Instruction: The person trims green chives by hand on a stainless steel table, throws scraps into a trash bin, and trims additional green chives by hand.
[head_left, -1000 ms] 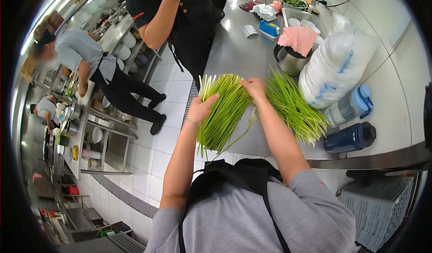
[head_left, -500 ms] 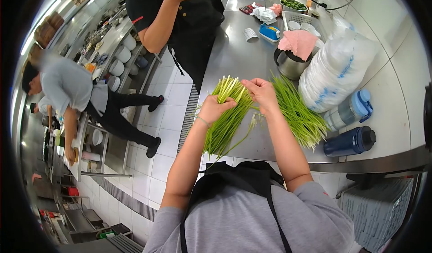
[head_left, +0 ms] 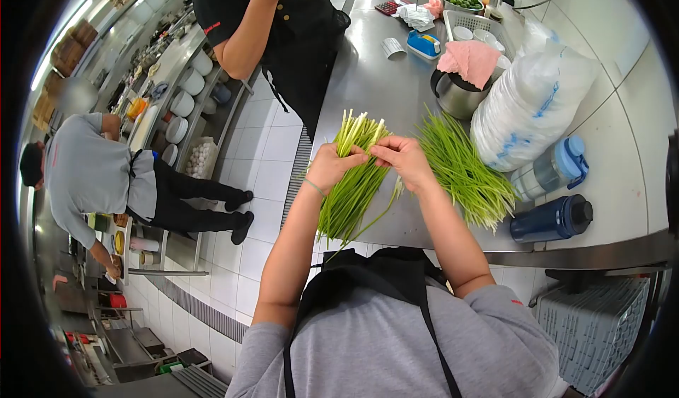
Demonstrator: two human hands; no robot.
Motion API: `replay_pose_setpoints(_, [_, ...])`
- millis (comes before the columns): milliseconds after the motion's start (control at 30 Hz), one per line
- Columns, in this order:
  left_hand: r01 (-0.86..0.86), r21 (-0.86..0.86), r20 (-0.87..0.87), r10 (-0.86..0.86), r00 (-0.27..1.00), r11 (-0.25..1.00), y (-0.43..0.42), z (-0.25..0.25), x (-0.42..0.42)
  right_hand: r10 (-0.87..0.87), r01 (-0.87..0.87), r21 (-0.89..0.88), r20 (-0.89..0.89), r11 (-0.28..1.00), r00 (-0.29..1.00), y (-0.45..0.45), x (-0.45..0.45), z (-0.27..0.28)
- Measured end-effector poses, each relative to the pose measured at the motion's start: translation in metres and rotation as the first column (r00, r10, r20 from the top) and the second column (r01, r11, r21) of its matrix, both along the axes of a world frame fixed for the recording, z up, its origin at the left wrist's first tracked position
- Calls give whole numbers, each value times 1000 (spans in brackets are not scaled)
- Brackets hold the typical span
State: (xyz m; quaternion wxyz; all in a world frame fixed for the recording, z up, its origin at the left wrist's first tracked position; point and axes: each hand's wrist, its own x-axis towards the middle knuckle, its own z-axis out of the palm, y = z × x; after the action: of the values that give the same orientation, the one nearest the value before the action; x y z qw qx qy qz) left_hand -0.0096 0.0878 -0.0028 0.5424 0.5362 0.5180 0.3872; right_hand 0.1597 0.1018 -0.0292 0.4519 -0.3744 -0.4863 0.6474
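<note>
A bunch of long green stalks point(head_left: 348, 203) with pale ends pointing away from me lies over the left edge of the steel counter point(head_left: 378, 72). My left hand point(head_left: 335, 166) is closed around its upper part, thumb toward the right. My right hand point(head_left: 402, 159) is pinched at the bunch's right side, close to my left fingertips; it appears to grip one or more stalks. Some loose stalks hang below my right hand. To the right, a second pile of green stalks point(head_left: 463, 168) lies on the counter, its pale ends toward me.
Behind the second pile stand a steel jug point(head_left: 456, 95) with a pink cloth point(head_left: 467, 62) and a large plastic bag point(head_left: 530, 108). Two bottles point(head_left: 548, 168) point(head_left: 552, 219) are at the right. One person point(head_left: 297, 37) stands at the counter's left, another point(head_left: 106, 171) farther left.
My left hand has closed around the bunch's upper part. My right hand has come in beside my left fingertips. The farther co-worker has turned and shifted along the shelves.
</note>
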Motion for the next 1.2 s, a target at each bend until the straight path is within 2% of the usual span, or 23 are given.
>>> replay_pose_setpoints(167, [-45,-42,-7,45,999,998,-4,9,-2,-15,14,30,39,999,999,-1,4,0])
replay_pose_setpoints(233, [-41,-60,3,41,999,997,-5,10,-1,-52,52,28,-6,998,999,-2,4,1])
replay_pose_setpoints(367, [-33,-18,11,33,999,999,-3,8,4,-38,37,38,6,999,999,-4,2,4])
replay_pose_setpoints(433, [-12,-5,12,12,1000,1000,-3,3,5,-43,38,103,40,994,998,-4,1,2])
replay_pose_setpoints(533, [-38,72,22,36,999,997,-4,3,5,-45,44,61,22,997,999,-6,4,5])
replay_pose_setpoints(633, [-67,-22,39,68,997,998,-8,14,3,-84,83,54,25,995,996,-5,8,3])
replay_pose_setpoints(733, [-96,-15,-16,96,995,995,-7,11,0,-93,91,61,33,994,995,-9,8,4])
replay_pose_setpoints(800, [-94,125,-105,108,989,988,-2,-2,0,-74,69,60,85,996,994,-12,1,7])
replay_pose_setpoints(833, [-92,125,-105,106,989,988,-2,-5,2,-59,51,57,137,997,989,-14,-3,8])
replay_pose_setpoints(867, [-74,209,-226,122,966,975,-3,-7,5,-62,55,57,136,997,989,-15,-6,8])
replay_pose_setpoints(900, [-45,290,-342,147,928,956,-4,-5,8,-98,96,22,91,995,991,-15,-9,8])
replay_pose_setpoints(1033, [-27,321,-380,155,912,947,-9,-2,10,-117,117,-34,-4,993,993,-16,-10,7])
replay_pose_setpoints(1100, [-105,277,-41,121,992,955,-7,-6,7,-82,82,-16,-30,997,996,-16,-7,4])
replay_pose_setpoints(1133, [-104,278,-40,120,992,955,-9,-3,6,-42,43,3,-55,999,998,-16,-6,3])
replay_pose_setpoints(1200, [-98,85,3,98,995,992,-13,7,2,-28,28,6,-31,1000,999,-19,-3,5])
